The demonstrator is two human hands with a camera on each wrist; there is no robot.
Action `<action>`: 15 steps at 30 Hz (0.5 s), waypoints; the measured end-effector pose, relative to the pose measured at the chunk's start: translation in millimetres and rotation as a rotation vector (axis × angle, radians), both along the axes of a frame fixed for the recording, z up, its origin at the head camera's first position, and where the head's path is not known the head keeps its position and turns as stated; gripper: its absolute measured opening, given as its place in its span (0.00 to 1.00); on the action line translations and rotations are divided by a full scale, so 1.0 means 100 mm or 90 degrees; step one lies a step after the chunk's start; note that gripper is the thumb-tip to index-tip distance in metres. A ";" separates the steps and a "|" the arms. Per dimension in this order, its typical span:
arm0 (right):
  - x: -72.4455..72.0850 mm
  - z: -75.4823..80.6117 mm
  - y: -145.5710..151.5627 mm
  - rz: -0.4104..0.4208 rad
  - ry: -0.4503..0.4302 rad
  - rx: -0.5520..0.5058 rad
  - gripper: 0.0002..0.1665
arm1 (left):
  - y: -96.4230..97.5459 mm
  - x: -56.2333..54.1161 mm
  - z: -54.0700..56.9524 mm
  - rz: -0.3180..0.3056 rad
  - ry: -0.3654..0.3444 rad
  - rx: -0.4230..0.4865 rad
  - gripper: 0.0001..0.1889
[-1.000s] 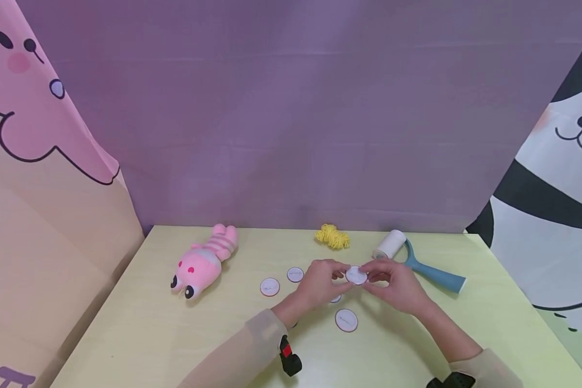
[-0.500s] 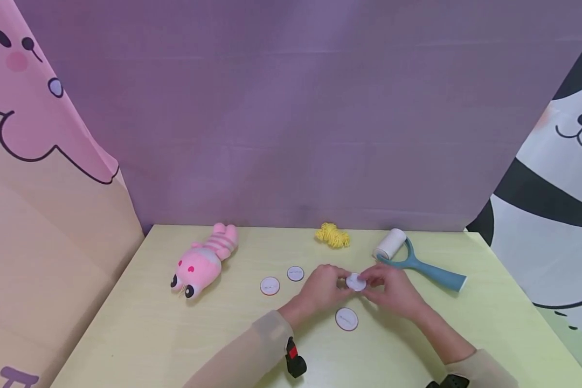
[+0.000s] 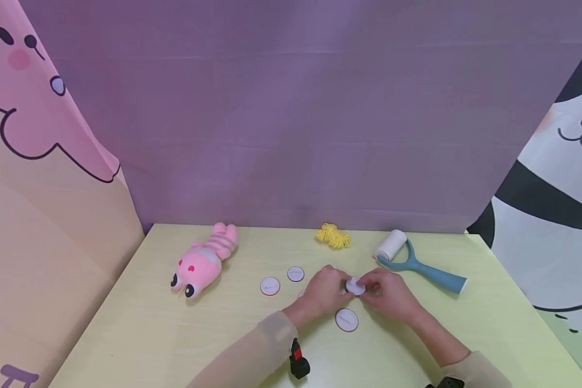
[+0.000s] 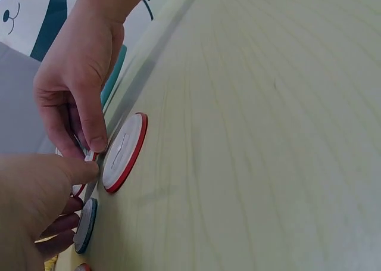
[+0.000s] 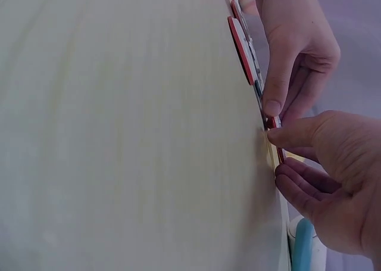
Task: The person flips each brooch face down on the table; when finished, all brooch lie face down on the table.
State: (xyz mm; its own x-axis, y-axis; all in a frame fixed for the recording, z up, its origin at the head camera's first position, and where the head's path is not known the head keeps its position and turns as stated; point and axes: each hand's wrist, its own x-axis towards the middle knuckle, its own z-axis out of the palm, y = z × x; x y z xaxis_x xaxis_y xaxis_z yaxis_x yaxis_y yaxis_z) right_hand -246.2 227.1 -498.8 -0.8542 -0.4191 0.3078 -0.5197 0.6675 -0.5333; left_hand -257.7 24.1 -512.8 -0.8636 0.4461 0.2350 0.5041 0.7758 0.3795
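Note:
Both hands pinch one small white disc (image 3: 355,286) with a red edge, low over the table's middle. My left hand (image 3: 326,291) holds its left side and my right hand (image 3: 388,293) its right side, fingertips close together. Whether the disc touches the table I cannot tell. Just in front of the hands lies a larger red-rimmed white disc (image 3: 346,319), seen close up in the left wrist view beside a blue-rimmed disc (image 4: 86,226). Left of my left hand are two more white discs, one red-rimmed (image 3: 270,286) and one dark-rimmed (image 3: 295,274). Another is mostly hidden by that hand.
A pink plush toy (image 3: 201,264) lies at the left of the pale table (image 3: 140,334). Along the back are a yellow bundle of cord (image 3: 333,236) and a white roll (image 3: 390,245). A blue forked handle (image 3: 429,270) leans against the roll, behind my right hand.
Both hands have come down and slightly nearer with the pinched disc. Part of a disc behind my left wrist has come into sight. The other things have stayed in place.

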 end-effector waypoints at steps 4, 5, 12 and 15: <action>0.01 0.01 0.00 -0.012 -0.007 0.013 0.11 | 0.03 0.03 0.03 0.016 -0.007 -0.023 0.16; 0.01 0.01 0.00 -0.013 -0.008 0.016 0.11 | 0.04 0.03 0.04 0.018 -0.008 -0.031 0.16; 0.04 -0.02 0.01 -0.025 0.002 0.027 0.10 | 0.13 0.07 0.10 0.039 -0.030 -0.098 0.13; 0.04 -0.02 0.01 -0.030 -0.002 0.033 0.10 | 0.16 0.07 0.10 0.039 -0.042 -0.115 0.12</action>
State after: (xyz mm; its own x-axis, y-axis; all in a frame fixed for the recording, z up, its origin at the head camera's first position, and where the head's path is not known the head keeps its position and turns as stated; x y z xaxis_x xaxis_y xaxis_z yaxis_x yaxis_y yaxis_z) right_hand -242.0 228.3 -501.1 -0.8738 -0.3941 0.2847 -0.4862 0.7177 -0.4986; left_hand -250.6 40.3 -502.9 -0.9012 0.4221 0.0981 0.4325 0.8628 0.2616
